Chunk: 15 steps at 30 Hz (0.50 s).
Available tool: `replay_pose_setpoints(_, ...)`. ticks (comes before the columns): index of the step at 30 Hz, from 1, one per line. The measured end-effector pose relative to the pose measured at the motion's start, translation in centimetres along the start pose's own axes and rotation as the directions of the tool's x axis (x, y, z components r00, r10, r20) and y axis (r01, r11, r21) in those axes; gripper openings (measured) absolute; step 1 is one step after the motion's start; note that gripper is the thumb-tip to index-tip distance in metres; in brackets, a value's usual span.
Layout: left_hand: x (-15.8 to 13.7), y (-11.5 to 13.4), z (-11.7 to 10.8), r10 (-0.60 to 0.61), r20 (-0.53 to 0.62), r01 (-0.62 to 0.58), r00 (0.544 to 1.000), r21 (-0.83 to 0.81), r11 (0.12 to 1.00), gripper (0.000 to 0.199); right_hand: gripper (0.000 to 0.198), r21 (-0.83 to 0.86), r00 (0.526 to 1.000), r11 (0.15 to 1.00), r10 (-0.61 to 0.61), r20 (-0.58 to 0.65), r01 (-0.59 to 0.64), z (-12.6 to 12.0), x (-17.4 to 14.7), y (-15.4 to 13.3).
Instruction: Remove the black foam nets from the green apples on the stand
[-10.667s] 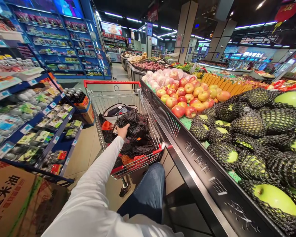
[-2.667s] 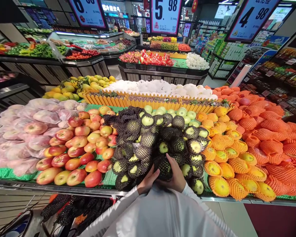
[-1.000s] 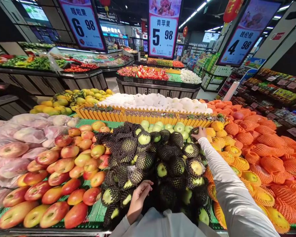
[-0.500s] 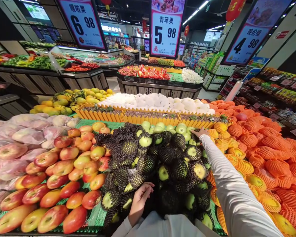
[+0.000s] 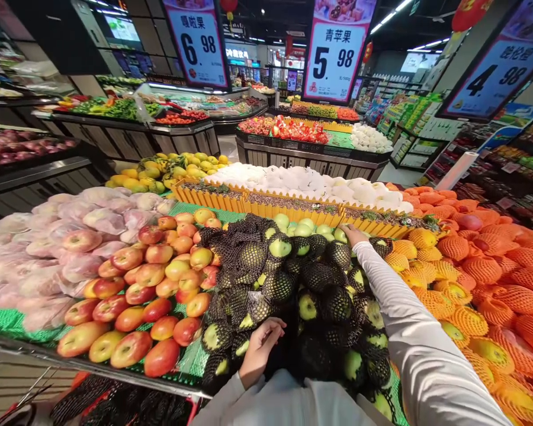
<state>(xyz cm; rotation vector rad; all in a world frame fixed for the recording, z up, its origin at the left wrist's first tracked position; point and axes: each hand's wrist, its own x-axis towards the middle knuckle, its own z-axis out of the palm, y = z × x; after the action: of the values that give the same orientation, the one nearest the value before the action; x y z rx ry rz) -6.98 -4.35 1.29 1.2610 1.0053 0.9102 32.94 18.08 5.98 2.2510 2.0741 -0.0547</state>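
Note:
My right hand [image 5: 353, 234] reaches to the far edge of the pile, its fingers stretched out against the bare green apples [image 5: 305, 227] at the back; part of the fingertips is hard to make out. Closer in lie green apples in black foam nets [image 5: 279, 286], under and beside my right arm. My left hand [image 5: 262, 348] hovers low over the near netted apples, close to my body, its fingers curled together with nothing visible in them. Loose black foam nets [image 5: 233, 236] are heaped at the pile's left side.
Red-yellow apples [image 5: 148, 275] lie to the left, with bagged fruit [image 5: 102, 216] beyond. Oranges in orange nets [image 5: 493, 266] fill the right. A yellow planter fence [image 5: 293, 207] runs behind the green apples, before white-wrapped fruit [image 5: 284, 177]. Below left is a cart with black nets [image 5: 128, 402].
The view has turned left, bringing the stand's front edge and the cart into sight. My right hand has shifted slightly left along the back apples. My left hand keeps its curled pose.

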Motion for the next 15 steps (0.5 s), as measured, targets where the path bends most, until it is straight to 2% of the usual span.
replay_pose_setpoints(4, 0.2, 2.4, -2.2, 0.149, -0.072, -0.142, 0.986, 0.092, 0.986, 0.034, 0.077, -0.018, 0.994, 0.997, 0.071, -0.081, -0.072, -1.2, -1.9, 0.4)
replay_pose_setpoints(7, 2.3, 4.1, -5.0, 0.293, -0.183, -0.253, 0.939, 0.212, 0.944, 0.026, 0.083, 0.014, 0.975, 0.990, 0.138, -0.173, -0.138, -2.3, -4.8, 1.3)
replay_pose_setpoints(8, 3.4, 4.5, -6.0, 0.334, -0.219, -0.273, 0.917, 0.267, 0.924, 0.024, 0.084, 0.057, 0.961, 0.987, 0.160, -0.225, -0.151, -2.6, -6.1, 1.5)
replay_pose_setpoints(10, 6.3, 5.0, -7.9, 0.390, -0.263, -0.270, 0.883, 0.396, 0.878, 0.024, 0.084, 0.275, 0.894, 0.956, 0.209, -0.396, -0.102, -2.9, -9.2, 1.5)
replay_pose_setpoints(12, 9.5, 5.1, -9.5, 0.398, -0.293, -0.208, 0.869, 0.514, 0.832, 0.027, 0.090, 0.510, 0.816, 0.859, 0.273, -0.510, 0.032, -2.9, -12.8, 0.6)
replay_pose_setpoints(13, 11.1, 5.0, -10.2, 0.381, -0.318, -0.159, 0.868, 0.550, 0.820, 0.027, 0.093, 0.621, 0.800, 0.779, 0.319, -0.509, 0.084, -2.7, -14.7, -0.2)
replay_pose_setpoints(14, 12.5, 4.9, -10.7, 0.356, -0.340, -0.115, 0.870, 0.563, 0.818, 0.028, 0.095, 0.729, 0.797, 0.673, 0.369, -0.477, 0.125, -2.5, -16.6, -1.2)
replay_pose_setpoints(15, 13.8, 4.8, -11.1, 0.331, -0.360, -0.079, 0.872, 0.564, 0.822, 0.031, 0.094, 0.829, 0.818, 0.539, 0.404, -0.409, 0.149, -2.2, -18.4, -2.3)
